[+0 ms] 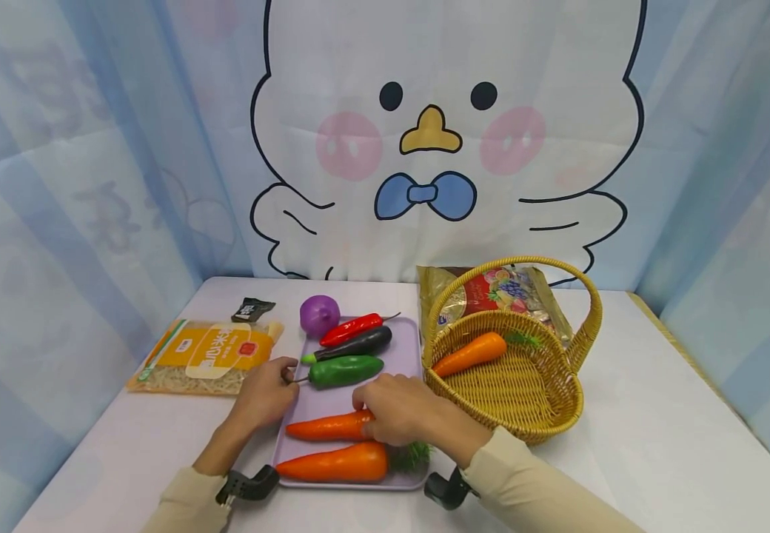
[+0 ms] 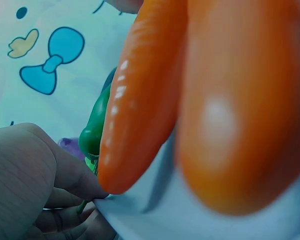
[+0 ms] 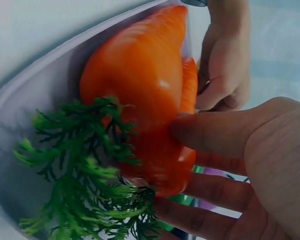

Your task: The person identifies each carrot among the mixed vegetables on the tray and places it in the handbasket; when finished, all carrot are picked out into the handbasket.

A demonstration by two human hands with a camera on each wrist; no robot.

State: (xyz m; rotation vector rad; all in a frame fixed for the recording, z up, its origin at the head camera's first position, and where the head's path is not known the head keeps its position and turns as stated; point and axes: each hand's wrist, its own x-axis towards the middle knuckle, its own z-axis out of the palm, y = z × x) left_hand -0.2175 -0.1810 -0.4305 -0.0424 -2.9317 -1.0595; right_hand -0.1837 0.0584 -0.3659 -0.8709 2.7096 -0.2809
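Note:
On a lilac tray [image 1: 401, 370] lie two orange carrots, the nearer carrot [image 1: 341, 463] with green leaves and a second carrot [image 1: 325, 428] behind it. My right hand [image 1: 401, 407] grips the second carrot near its thick end; the right wrist view shows the thumb on one side and fingers on the other. My left hand [image 1: 268, 392] pinches the tray's left rim, thumb on top. Farther back on the tray lie a green pepper [image 1: 345, 371], a dark eggplant [image 1: 358, 343] and a red chili [image 1: 352, 330]. A purple onion [image 1: 319, 315] sits at the tray's back left corner.
A wicker basket [image 1: 525, 429] with a tall handle stands right of the tray, holding another carrot [image 1: 471, 354]. Behind it lies a gold snack bag [image 1: 491, 292]. At left are a yellow grain bag [image 1: 212, 355] and a small black packet [image 1: 252, 309].

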